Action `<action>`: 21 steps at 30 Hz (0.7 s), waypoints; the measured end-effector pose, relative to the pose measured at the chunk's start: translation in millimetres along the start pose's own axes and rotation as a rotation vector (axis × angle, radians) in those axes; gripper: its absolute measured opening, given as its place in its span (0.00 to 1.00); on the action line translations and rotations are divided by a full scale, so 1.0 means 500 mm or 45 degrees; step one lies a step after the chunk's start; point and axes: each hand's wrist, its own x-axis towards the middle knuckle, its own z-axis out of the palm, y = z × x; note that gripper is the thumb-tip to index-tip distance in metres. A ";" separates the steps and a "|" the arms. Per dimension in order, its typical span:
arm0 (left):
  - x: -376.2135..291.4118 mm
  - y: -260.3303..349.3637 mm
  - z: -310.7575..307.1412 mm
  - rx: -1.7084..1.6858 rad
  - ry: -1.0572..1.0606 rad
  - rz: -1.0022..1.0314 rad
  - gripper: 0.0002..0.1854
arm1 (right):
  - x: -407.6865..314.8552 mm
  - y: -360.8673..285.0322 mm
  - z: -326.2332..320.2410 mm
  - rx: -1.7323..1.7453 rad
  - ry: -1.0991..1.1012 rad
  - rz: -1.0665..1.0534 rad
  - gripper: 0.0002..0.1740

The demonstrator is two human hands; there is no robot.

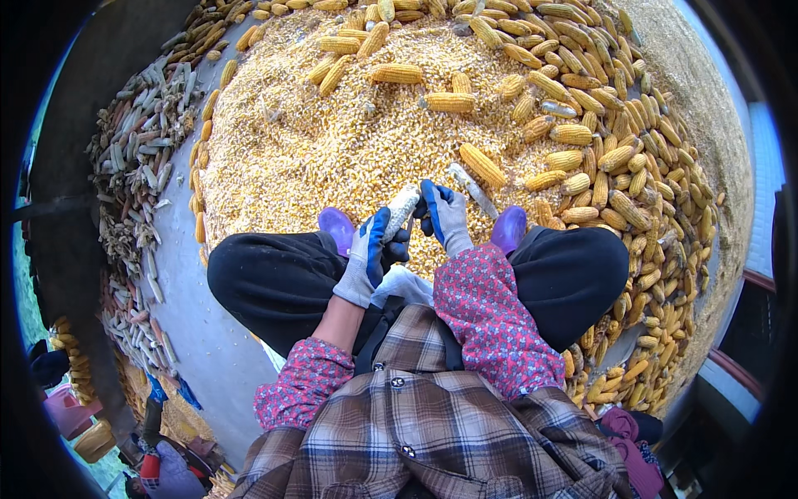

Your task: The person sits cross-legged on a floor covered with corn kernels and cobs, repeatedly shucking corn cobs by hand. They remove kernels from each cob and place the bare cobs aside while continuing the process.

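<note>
Both my hands wear grey and blue work gloves. My left hand (pixel 375 246) is closed around a pale corn cob (pixel 402 209), its far end tilted up and away from me. My right hand (pixel 444 212) is at the cob's far right side, with its fingers bent; whether it grips anything is hard to tell. A thin dark strip shows between the hands, too small to identify. Beneath them lies a broad heap of loose corn kernels (pixel 299 150). Just beyond my right hand rest a bare grey-white cob (pixel 474 190) and a yellow ear of corn (pixel 482 164).
Many yellow ears (pixel 623 156) are piled along the right side. Stripped cobs (pixel 140 134) lie in a long pile at the left, across the grey floor (pixel 212 355). Purple shoes (pixel 336 229) flank my hands. Another person (pixel 171 461) with blue gloves is at the lower left.
</note>
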 end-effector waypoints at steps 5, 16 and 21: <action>0.017 -0.015 0.001 -0.115 -0.034 -0.047 0.18 | 0.067 0.089 -0.070 -1.176 0.241 -0.265 0.22; 0.067 0.185 -0.130 -0.204 -0.402 0.428 0.15 | 0.049 0.088 -0.077 -1.399 0.148 0.197 0.27; -0.030 0.544 -0.204 -0.299 -0.558 1.234 0.15 | 0.087 0.132 -0.075 -1.313 0.277 0.050 0.23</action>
